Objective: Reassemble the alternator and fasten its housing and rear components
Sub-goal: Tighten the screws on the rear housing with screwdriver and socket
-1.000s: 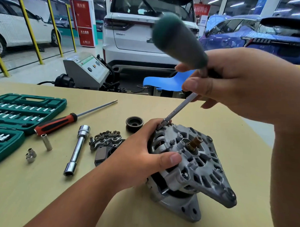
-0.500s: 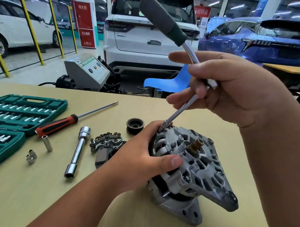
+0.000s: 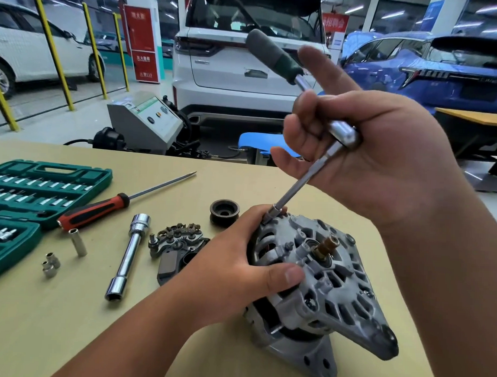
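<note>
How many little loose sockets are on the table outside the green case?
3. A taller socket is just right of the green case; two short sockets sit side by side nearer the camera, to its left. More could be hidden from view.

The bare left forearm [image 3: 140, 339] comes up from the lower left, its wrist nearly straight. The left hand [image 3: 233, 261] grips the side of the grey cast-metal alternator [image 3: 331, 278]. Its thumb [image 3: 283, 274] lies flat across the near face and its fingers curl round the far rim. The right forearm [image 3: 446, 294] rises along the right edge with the wrist bent inward. The right hand [image 3: 383, 165] is raised above the left, its lower three fingers curled round the head of the chrome ratchet wrench with a dark green handle [image 3: 343, 132]. Its index finger [image 3: 316, 69] sticks up straight, beside the handle.
</note>
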The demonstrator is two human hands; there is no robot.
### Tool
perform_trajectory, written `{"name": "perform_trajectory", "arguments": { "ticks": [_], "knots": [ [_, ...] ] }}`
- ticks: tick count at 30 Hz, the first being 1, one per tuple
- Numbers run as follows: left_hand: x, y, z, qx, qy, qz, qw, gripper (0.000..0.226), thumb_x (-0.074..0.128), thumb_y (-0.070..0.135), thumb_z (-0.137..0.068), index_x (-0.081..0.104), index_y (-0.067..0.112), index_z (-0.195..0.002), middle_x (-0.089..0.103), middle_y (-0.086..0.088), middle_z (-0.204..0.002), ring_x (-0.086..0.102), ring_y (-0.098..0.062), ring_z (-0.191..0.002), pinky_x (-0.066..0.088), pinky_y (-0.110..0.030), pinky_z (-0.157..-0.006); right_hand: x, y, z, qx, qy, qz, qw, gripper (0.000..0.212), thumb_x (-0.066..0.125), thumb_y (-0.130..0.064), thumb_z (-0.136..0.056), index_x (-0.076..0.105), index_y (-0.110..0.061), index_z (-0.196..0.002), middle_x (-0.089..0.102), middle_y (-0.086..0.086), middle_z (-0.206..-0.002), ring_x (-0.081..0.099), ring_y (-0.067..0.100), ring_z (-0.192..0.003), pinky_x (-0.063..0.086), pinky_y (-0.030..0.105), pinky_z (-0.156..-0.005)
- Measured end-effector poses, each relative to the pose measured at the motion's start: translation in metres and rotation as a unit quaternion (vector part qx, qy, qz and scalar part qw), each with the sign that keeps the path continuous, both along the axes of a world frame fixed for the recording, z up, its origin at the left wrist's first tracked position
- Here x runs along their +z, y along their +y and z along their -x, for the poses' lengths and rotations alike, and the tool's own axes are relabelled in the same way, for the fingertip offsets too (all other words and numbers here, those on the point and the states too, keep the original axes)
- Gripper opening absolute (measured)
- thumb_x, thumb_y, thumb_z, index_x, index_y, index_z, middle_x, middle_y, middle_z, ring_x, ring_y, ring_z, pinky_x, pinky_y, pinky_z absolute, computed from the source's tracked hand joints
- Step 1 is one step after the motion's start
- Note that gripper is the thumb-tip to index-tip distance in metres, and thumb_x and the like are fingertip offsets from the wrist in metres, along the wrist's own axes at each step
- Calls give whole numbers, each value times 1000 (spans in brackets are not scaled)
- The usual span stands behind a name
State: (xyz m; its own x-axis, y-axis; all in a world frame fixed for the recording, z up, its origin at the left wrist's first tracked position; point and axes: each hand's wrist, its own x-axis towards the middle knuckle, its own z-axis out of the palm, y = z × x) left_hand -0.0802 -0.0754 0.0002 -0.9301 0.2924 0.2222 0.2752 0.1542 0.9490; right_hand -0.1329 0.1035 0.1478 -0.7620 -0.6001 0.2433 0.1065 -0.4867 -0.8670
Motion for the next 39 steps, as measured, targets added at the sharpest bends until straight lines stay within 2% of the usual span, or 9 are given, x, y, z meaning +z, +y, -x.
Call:
{"name": "perform_trajectory", "arguments": {
  "ticks": [4,11,13,16,21,27,31,34,39],
  "knots": [
    [0,1,0,-9,-1,-10,1000,84,87,76,-71,51,51,-143,75,8,-133,74,-19,-121,55,-54,-106,-3,-5,-2,-23,-36,38,998,40,54,-8,-92,78,-24,-121,64,0,-85,65,19,-75,57,41,-77],
    [2,2,-1,-11,4,-14,1000,79,86,77,-69,52,57,-138,74,14,-133,73,-12,-121,55,-46,-106,-6,-15,-12,-122,-117,106,980,24,59,-15,-79,64,-9,-102,62,2,-87,64,21,-73,55,42,-77],
    [4,2,-2,-12,6,-15,1000,81,86,77,-69,50,59,-139,73,16,-133,73,-11,-121,56,-43,-106,-7,-15,-10,-101,-119,103,982,33,59,-13,-78,62,-6,-111,61,1,-87,64,20,-76,55,42,-82],
    [3,1,-2,-13,1,-16,1000,84,87,78,-67,50,57,-140,74,13,-132,74,-15,-120,56,-49,-106,-11,-12,-2,-33,-132,99,986,40,61,-18,-84,59,-7,-123,56,-6,-78,56,14,-69,52,31,-70],
    [3,1,-2,-7,-4,-16,1000,84,87,78,-67,52,53,-139,76,9,-129,76,-18,-118,57,-51,-104,-16,-12,4,27,-116,91,989,5,58,-24,-89,56,-21,-92,47,-12,-73,45,9,-63,42,22,-62],
    [4,2,-2,-12,-13,-25,1000,87,89,75,-68,52,48,-141,75,5,-132,75,-21,-119,57,-53,-105,-25,-29,-1,-123,-144,187,964,31,74,-41,-82,52,-20,-76,52,-8,-70,45,9,-57,44,21,-53],
    [5,5,-4,-9,-17,-31,999,81,89,75,-66,55,54,-136,75,8,-132,74,-18,-121,56,-51,-107,-31,-23,4,-2,-110,203,973,29,77,-35,-87,53,-19,-89,56,-3,-85,56,16,-76,56,31,-73],
    [4,5,-4,-12,-26,-47,998,82,91,72,-66,57,47,-137,76,3,-132,75,-23,-121,55,-55,-107,-39,-20,11,105,-52,173,978,35,83,-27,-81,57,-20,-104,56,1,-103,56,22,-98,51,43,-93],
    [5,4,-3,-16,-32,-48,998,85,92,71,-65,58,38,-136,77,-2,-128,75,-26,-119,55,-57,-106,-42,-16,22,173,8,138,975,61,85,-29,-83,56,-30,-137,61,3,-112,58,25,-106,47,46,-97]
  ]
}}
